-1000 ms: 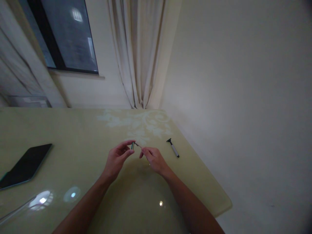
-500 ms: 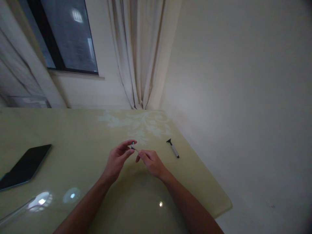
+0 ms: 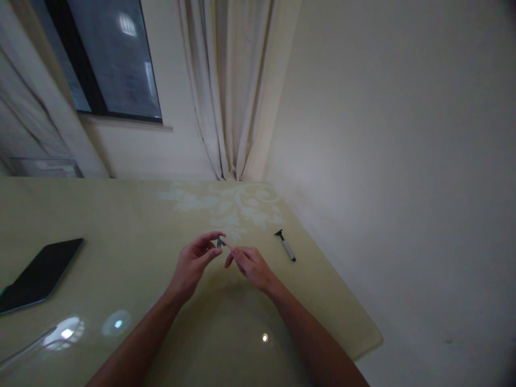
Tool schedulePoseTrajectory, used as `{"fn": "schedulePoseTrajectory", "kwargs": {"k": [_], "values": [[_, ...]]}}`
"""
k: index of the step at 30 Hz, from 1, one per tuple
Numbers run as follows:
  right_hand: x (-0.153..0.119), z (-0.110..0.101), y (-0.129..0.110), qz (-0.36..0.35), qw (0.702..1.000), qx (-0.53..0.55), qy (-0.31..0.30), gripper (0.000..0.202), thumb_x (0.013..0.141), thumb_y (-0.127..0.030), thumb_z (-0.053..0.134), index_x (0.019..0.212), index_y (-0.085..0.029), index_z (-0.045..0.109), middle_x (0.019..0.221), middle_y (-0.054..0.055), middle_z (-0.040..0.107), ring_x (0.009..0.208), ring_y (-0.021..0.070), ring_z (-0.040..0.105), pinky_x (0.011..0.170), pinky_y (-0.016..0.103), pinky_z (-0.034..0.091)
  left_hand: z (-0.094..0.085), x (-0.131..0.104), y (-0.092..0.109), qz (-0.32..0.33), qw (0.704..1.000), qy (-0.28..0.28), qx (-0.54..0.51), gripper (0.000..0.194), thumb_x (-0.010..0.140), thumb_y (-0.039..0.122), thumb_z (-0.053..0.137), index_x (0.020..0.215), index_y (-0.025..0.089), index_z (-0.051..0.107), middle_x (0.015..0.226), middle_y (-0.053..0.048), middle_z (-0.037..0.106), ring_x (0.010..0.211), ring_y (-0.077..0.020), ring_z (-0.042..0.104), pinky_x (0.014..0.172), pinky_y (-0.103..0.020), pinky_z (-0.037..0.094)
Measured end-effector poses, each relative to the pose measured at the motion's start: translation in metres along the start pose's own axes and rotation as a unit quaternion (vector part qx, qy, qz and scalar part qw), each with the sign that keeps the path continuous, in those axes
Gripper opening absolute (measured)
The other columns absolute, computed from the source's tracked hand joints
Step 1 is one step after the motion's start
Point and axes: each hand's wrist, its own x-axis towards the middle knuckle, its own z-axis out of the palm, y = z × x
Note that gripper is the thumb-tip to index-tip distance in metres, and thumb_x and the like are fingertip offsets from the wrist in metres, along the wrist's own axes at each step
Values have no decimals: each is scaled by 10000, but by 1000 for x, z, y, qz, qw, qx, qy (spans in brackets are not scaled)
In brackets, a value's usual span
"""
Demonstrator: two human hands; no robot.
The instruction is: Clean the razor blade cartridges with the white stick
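Between the thumb and fingers of my left hand (image 3: 193, 260) is a small dark-green piece that looks like a razor head (image 3: 219, 241), held upright. My right hand (image 3: 252, 266) pinches a thin pale stick (image 3: 226, 244), whose far end meets the razor head; what kind of stick it is, I cannot tell. Both hands are just above the table, close together. To the right of them lies a razor (image 3: 286, 246) with a grey handle and a black top, touched by neither hand.
A black tablet-like slab (image 3: 42, 275) lies on the left of the glossy pale table (image 3: 121, 226). The table's right edge runs along a plain wall (image 3: 382, 161). Behind the table hang curtains (image 3: 229, 97) beside a dark window (image 3: 113, 59).
The razor head in my left hand has turned slightly, and more of its green face shows. The stick's far end has shifted a little upward. The razor on the table stays put.
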Motion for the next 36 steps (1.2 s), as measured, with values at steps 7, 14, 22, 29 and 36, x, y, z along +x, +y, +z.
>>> {"fn": "schedulePoseTrajectory", "kwargs": {"k": [7, 14, 22, 29, 36], "values": [[1, 0, -2, 8, 999, -34, 36, 688, 1010, -757, 446, 772, -169, 711, 588, -37, 373, 592, 142, 386, 594, 277, 294, 1, -2, 1, -8, 1000, 5, -5, 441, 725, 366, 897, 1134, 217, 827, 809, -22, 703, 725, -155, 570, 695, -276, 490], [1, 0, 0, -24, 997, -65, 35, 617, 1040, -670, 452, 700, -183, 616, 644, -14, 470, 644, 150, 447, 643, 283, 323, 0, -1, 0, -8, 1000, 8, -9, 449, 723, 383, 904, 1132, 212, 832, 775, -3, 654, 708, -139, 518, 664, -256, 438], [1, 0, -3, -18, 997, -69, 35, 625, 1036, -694, 434, 680, -196, 559, 629, -19, 446, 637, 152, 439, 639, 288, 325, -2, -1, -3, -6, 1000, -1, -9, 434, 755, 384, 892, 1151, 217, 825, 797, -10, 663, 725, -145, 529, 683, -258, 442], [-1, 2, -5, -12, 998, -59, 3, 639, 1023, -730, 423, 674, -204, 526, 633, -17, 437, 632, 151, 416, 619, 290, 311, -3, 1, -4, 6, 1000, -7, 3, 421, 776, 391, 876, 1161, 226, 822, 811, -23, 698, 739, -161, 553, 701, -270, 463], [-2, 2, -3, -7, 999, -31, -26, 613, 1036, -697, 434, 691, -202, 541, 609, -25, 425, 610, 145, 400, 596, 285, 299, -4, 1, -4, 9, 1000, -11, 8, 424, 773, 385, 875, 1163, 230, 819, 865, -34, 734, 754, -157, 574, 702, -265, 470]]}}
